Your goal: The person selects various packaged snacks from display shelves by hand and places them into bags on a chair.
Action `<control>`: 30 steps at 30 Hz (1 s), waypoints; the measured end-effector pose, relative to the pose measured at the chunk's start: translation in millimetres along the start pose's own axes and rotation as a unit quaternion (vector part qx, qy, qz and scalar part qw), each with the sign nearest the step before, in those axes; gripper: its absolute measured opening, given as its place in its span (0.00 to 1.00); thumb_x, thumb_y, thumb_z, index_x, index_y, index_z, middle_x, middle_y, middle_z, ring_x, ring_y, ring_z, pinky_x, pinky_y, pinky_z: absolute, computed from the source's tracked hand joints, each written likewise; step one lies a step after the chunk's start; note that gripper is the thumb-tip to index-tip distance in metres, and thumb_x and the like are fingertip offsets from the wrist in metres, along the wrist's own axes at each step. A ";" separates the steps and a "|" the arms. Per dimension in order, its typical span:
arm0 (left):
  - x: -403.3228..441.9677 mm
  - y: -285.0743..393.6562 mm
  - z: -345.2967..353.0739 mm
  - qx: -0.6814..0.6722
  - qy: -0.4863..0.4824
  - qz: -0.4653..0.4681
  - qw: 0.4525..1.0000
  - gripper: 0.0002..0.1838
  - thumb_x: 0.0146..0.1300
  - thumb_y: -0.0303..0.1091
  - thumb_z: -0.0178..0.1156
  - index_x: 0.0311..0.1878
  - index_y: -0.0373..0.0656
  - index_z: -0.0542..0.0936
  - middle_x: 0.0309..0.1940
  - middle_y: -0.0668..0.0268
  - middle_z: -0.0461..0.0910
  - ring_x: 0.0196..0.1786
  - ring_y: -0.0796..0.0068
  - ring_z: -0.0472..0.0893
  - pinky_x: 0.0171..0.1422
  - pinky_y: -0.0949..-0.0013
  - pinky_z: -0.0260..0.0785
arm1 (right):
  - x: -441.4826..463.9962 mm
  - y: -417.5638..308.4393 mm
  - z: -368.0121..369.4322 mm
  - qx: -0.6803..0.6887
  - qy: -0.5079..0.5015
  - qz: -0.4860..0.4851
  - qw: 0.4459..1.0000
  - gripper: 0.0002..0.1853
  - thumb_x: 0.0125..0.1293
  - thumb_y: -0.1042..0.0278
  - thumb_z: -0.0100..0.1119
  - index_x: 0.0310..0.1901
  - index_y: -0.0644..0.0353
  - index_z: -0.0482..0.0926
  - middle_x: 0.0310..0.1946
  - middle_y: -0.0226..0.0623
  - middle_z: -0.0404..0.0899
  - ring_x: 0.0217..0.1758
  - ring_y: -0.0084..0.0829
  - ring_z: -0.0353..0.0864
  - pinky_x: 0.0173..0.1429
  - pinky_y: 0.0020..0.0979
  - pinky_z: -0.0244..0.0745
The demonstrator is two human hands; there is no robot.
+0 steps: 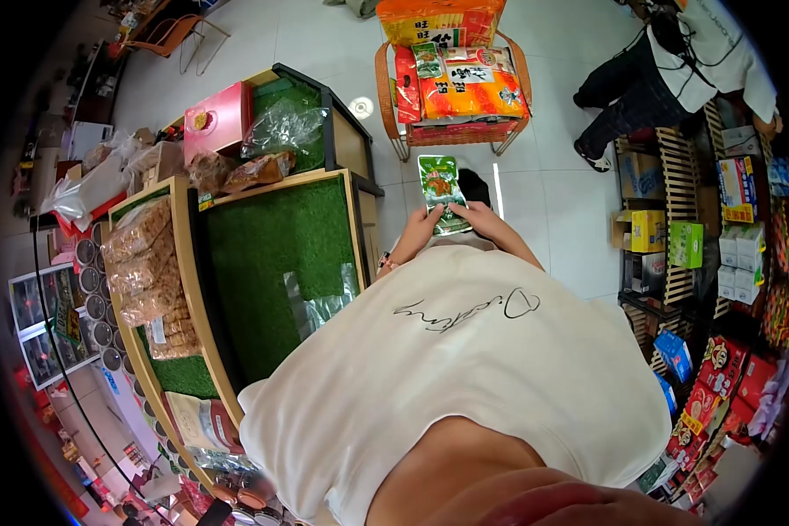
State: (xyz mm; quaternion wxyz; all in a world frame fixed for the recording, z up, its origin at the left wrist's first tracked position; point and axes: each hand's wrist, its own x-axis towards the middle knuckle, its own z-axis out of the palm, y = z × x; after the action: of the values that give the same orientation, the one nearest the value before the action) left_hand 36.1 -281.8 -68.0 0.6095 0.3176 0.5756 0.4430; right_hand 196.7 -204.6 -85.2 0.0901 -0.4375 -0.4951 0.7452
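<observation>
In front of my body I hold a green snack packet (443,182) upright between both hands, its printed front with a food picture facing up toward me. My left hand (419,230) grips the packet's lower left edge, with a bracelet at the wrist. On the opposite lower edge, my right hand (482,221) closes with its thumb on the front. More green packaging shows below the thumbs; whether it is a second packet I cannot tell. Just beyond, a wicker chair (383,83) bears large orange snack bags (472,88) and a small green packet (427,60).
At my left stands a wooden display stand (352,228) lined with green turf, holding bagged snacks (145,263). A pink box (217,121) sits farther back. Shelves (679,215) with boxed goods line the right. Another person (649,74) stands at the upper right.
</observation>
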 end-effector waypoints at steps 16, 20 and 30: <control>220.6 121.6 -48.6 0.035 0.121 -0.044 0.991 0.18 0.63 0.41 0.53 0.45 0.34 0.75 0.35 0.66 0.78 0.37 0.81 0.74 0.43 0.76 0.66 | 204.6 -184.1 -126.5 -0.123 -0.220 0.036 0.967 0.13 0.66 0.57 0.47 0.33 0.58 0.72 0.21 0.22 0.64 0.25 0.17 0.62 0.30 0.19 0.60; 308.9 113.7 -62.1 0.121 0.086 -0.058 0.987 0.16 0.61 0.38 0.54 0.46 0.35 0.75 0.34 0.67 0.78 0.36 0.82 0.73 0.41 0.77 0.65 | 241.2 -225.5 -161.2 -0.201 -0.154 0.035 0.967 0.13 0.67 0.57 0.45 0.38 0.58 0.72 0.22 0.24 0.65 0.26 0.17 0.63 0.30 0.21 0.61; 510.4 85.7 -79.0 0.335 0.039 -0.128 0.933 0.18 0.49 0.43 0.62 0.26 0.34 0.75 0.21 0.55 0.75 0.26 0.62 0.75 0.33 0.63 0.66 | 418.4 -142.1 -269.2 -0.254 -0.057 0.053 0.964 0.17 0.63 0.55 0.48 0.42 0.60 0.76 0.28 0.38 0.75 0.31 0.31 0.73 0.37 0.31 0.67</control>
State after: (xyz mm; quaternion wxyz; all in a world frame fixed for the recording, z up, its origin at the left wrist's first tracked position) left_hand -84.6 205.5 -216.4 0.4963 0.4095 0.7496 0.1551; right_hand 102.3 280.3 -238.8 -0.0922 -0.4283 -0.6486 0.6224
